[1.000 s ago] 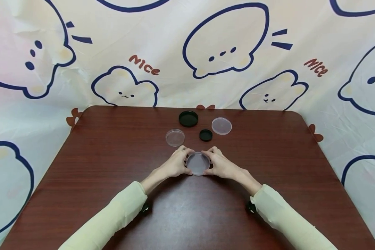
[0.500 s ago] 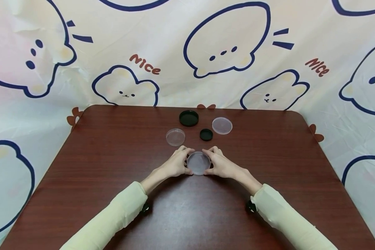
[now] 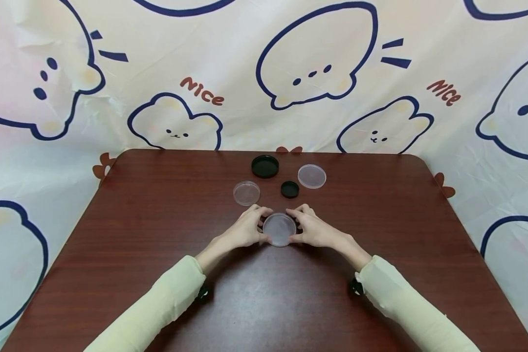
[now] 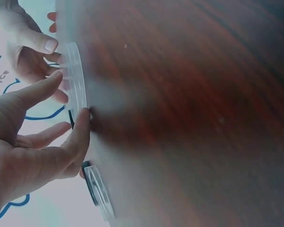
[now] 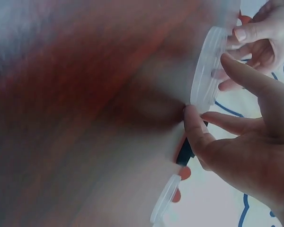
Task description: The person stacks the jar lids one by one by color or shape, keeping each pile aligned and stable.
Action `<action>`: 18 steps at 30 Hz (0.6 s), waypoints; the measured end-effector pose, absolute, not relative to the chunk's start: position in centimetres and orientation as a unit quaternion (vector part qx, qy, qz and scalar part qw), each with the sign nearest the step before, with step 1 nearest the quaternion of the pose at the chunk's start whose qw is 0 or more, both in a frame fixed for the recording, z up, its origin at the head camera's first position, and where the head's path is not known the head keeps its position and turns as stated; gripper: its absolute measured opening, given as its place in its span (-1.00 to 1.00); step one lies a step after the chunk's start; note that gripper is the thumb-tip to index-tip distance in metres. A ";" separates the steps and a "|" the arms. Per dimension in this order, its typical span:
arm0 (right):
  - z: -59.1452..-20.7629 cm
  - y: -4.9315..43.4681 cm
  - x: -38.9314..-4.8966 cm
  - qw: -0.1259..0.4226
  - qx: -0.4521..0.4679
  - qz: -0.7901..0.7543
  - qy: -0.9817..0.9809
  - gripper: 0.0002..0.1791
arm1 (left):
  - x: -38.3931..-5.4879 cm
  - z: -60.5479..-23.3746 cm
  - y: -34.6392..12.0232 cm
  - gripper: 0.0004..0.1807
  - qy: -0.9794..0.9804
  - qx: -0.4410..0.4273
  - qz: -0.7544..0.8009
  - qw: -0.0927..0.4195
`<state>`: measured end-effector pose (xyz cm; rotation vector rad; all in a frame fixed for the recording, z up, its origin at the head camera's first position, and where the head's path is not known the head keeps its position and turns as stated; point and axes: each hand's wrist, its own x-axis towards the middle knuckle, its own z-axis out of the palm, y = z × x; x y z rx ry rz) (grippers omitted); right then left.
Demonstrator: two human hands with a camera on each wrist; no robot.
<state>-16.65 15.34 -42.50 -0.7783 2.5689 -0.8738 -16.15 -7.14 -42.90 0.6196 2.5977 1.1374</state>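
Note:
A clear, round petri dish lies flat near the middle of the brown table, between both hands. Its side shows layered rims in the right wrist view. From the left, my left hand holds the dish's edge, thumb at the near side and fingers at the far side. My right hand mirrors this on the right, with its thumb and fingers around the rim. The right fingertips sit right at the dish's edge.
Behind the hands stand a large black round dish, a small black round dish, a clear dish and another clear round dish. A printed cloth hangs behind the wooden table.
The right thumb and fingertips have shifted slightly outward from the dish. The left hand has barely moved. The petri dish and the things behind it stay in place.

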 end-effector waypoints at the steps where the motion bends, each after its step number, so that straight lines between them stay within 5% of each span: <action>1: -42.4 15.5 -16.8 0.161 -0.272 -0.309 0.897 -0.17 | -16.2 -42.9 -7.2 -0.29 0.888 0.211 0.392 0.115; 18: -42.3 18.6 -19.5 0.115 -0.262 -0.318 0.904 -0.30 | -18.7 -41.8 -6.0 -0.31 0.886 0.228 0.398 0.068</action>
